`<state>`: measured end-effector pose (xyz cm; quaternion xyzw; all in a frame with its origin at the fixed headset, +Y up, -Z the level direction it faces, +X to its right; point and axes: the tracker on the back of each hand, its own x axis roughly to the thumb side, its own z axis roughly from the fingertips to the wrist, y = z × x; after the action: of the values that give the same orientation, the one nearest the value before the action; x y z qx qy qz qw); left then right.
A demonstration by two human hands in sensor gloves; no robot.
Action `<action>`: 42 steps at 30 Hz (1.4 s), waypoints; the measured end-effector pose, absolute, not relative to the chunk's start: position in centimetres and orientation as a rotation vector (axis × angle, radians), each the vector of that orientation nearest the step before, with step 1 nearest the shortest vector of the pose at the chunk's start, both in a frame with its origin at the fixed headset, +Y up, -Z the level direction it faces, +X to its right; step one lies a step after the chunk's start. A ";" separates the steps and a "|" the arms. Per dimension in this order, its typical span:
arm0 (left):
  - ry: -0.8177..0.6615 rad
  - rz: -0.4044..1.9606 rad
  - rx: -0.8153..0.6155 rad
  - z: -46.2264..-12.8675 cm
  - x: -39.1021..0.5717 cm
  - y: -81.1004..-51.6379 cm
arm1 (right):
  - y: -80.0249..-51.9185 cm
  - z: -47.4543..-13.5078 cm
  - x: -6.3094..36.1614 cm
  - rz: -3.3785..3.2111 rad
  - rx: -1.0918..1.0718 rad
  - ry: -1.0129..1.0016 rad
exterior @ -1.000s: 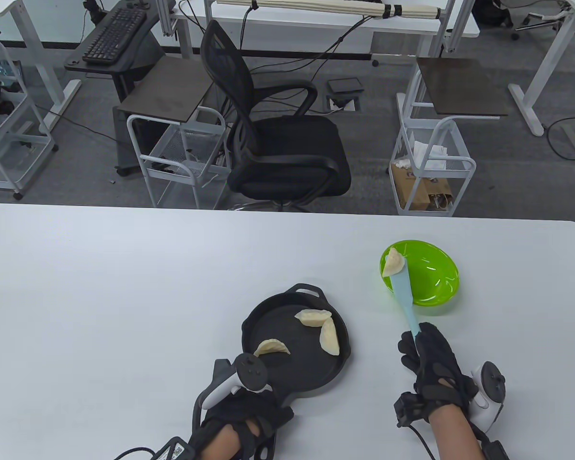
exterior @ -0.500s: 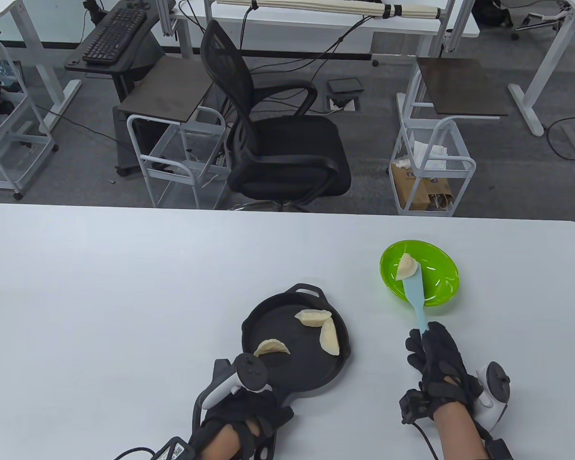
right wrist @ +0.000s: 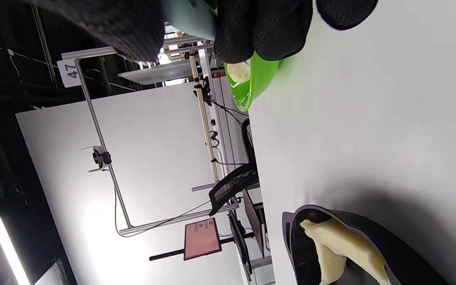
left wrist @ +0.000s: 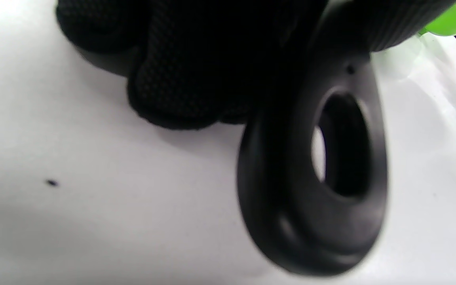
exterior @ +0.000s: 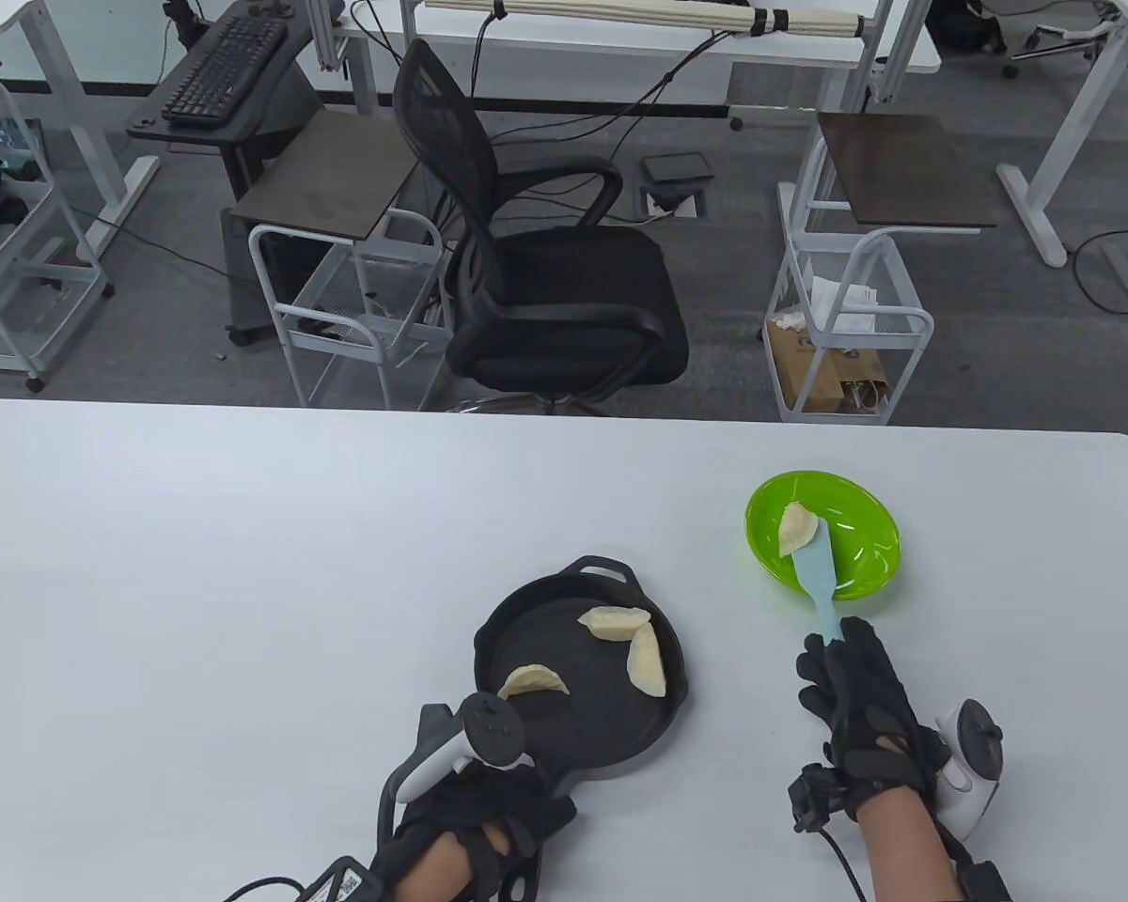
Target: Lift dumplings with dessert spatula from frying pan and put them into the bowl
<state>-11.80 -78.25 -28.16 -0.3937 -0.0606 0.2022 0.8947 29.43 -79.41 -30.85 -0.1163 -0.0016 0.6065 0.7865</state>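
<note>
A black frying pan (exterior: 585, 719) sits at the table's front centre with three pale dumplings (exterior: 647, 660) in it. My left hand (exterior: 477, 800) grips the pan's handle; in the left wrist view its gloved fingers (left wrist: 196, 59) curl round the stem above the handle's ring (left wrist: 315, 178). My right hand (exterior: 851, 695) grips the light blue dessert spatula (exterior: 816, 578). The blade reaches into the green bowl (exterior: 867, 550) and carries one dumpling (exterior: 795, 529), tilted over the bowl's left half. The right wrist view shows the bowl (right wrist: 256, 85) with that dumpling (right wrist: 239, 71).
The white table's far edge (exterior: 564, 413) runs behind the bowl. Beyond it stand a black office chair (exterior: 545, 282) and white wire carts (exterior: 846, 329). The bowl lies to the right of the pan and further back.
My right hand has carried the spatula and dumpling rightwards from the bowl's left rim to inside the bowl. The left hand and the pan have stayed still.
</note>
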 end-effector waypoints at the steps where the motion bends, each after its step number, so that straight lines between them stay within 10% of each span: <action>1: -0.126 0.419 -0.816 -28.2 -11.8 -78.2 | -79.3 -30.8 29.5 1.314 -0.246 -0.005; 42: -0.126 0.419 -0.816 -28.2 -11.8 -78.2 | -75.0 -29.6 25.4 1.694 -0.005 -0.044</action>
<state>-11.80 -78.25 -28.16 -0.3937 -0.0606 0.2022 0.8947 25.39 -74.97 -29.61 -0.0024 -0.0194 0.7493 0.6619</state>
